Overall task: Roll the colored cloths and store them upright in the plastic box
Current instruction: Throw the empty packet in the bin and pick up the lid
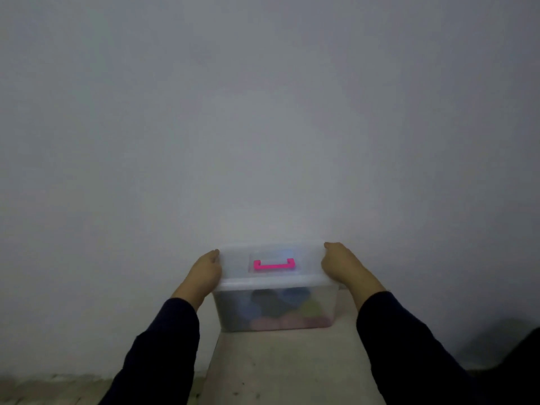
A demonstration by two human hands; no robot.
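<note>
Hands sit at both ends of the translucent plastic box (274, 308), which stands at the lower centre of the frame on a pale surface (280, 363) close against the grey wall (263, 112). Your left hand (206, 273) grips the left end of the lid (271, 276) and your right hand (339, 264) grips the right end, fingers curled over the rim on each side; whether the thumbs are under the lip you cannot tell from this view. The lid lies flat on the box with its pink handle (274, 264) folded down in the middle. Through the front wall you can make out the colored cloths (289, 314) as blurred patches of blue, yellow-green and pink, packed close together; whether every roll stands upright is too hazy to say. Judging by that, the rolling looks finished and this step is seating the lid. Press down evenly at both ends together so one side does not lift as the other closes. Keep your wrists low and push straight down, since a sideways shove could slide the box along the surface. Check that no cloth edge is caught under the rim.
</note>
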